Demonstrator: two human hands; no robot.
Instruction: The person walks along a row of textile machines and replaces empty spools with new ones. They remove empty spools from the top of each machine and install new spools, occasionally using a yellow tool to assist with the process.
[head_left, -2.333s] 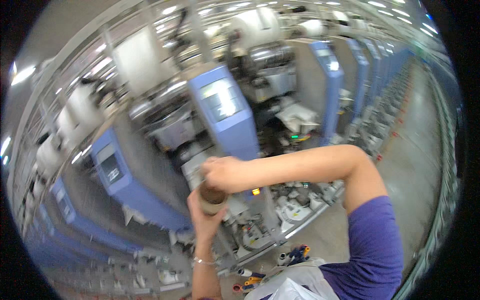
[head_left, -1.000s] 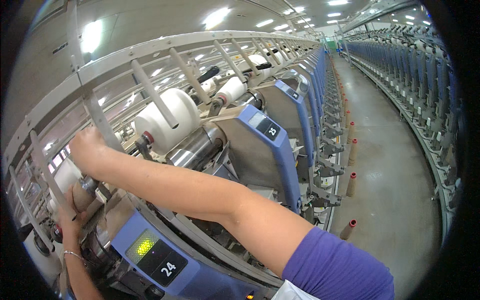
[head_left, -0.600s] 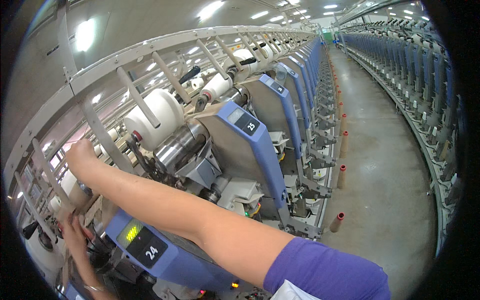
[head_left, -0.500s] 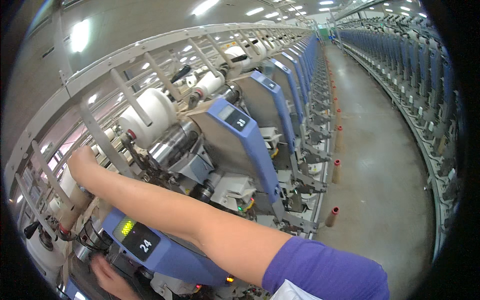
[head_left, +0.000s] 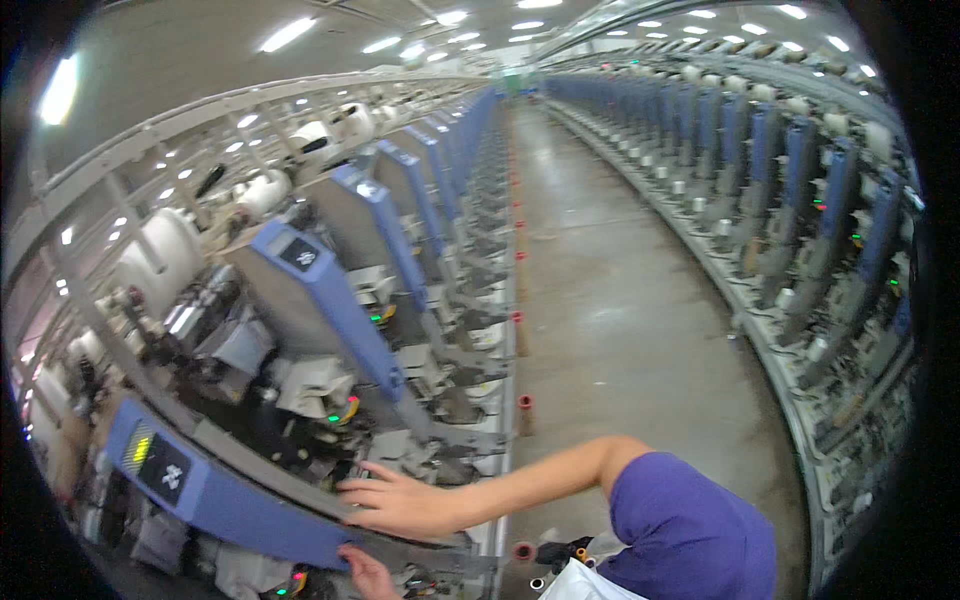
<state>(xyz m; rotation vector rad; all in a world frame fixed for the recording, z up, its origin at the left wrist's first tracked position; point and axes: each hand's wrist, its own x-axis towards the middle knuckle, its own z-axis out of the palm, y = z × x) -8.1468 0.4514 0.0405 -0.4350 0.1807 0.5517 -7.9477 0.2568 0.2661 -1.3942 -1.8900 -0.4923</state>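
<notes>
My right hand [head_left: 405,503] reaches in from the right, fingers stretched and spread, over the lower end of a blue winding unit [head_left: 250,530]. Its fingertips lie at the grey guard along that unit's upper edge; nothing shows in its grasp. My left hand [head_left: 370,575] is partly cut off by the lower picture edge. Its fingers look drawn together beside the blue panel; what they hold, if anything, is too small to see. A display [head_left: 157,462] with a lit yellow-green field sits at the panel's upper end.
Further blue winding units [head_left: 330,310] stand in a row along the left, with white yarn packages [head_left: 160,262] above. Red-tipped cones [head_left: 525,402] line the aisle floor [head_left: 620,330]. A second machine row [head_left: 760,180] runs along the right. Dark and orange-ringed bobbins [head_left: 565,552] are near my body.
My right hand has come down from the yarn packages to the unit's lower end. My left hand has moved rightward and down along the panel. The view has turned toward the aisle.
</notes>
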